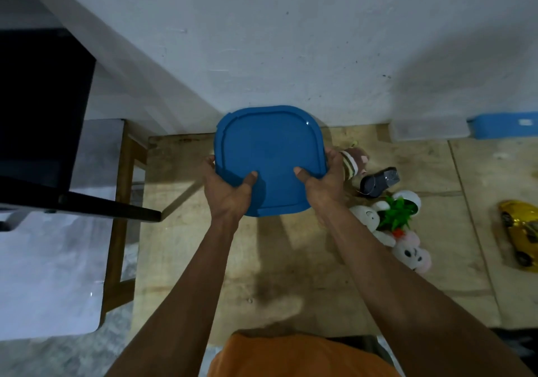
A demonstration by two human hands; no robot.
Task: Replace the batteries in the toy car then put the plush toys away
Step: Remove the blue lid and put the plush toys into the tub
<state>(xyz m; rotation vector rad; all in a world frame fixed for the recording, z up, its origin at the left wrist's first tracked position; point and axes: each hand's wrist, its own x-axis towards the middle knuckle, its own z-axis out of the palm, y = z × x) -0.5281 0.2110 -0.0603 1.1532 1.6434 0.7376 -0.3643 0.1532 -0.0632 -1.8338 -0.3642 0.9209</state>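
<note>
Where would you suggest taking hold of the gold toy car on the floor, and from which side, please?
Probably across the middle of the gold toy car, fingers on one long flank and thumb on the other, coming from above. It lies on the floor with its long body running near to far, roof up and nothing beside it. Both hands are busy on the blue lid.

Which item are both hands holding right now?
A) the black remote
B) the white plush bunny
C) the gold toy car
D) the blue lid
D: the left hand and right hand each grip an edge of the blue lid, thumbs on top, while the gold toy car lies untouched at far right.
</note>
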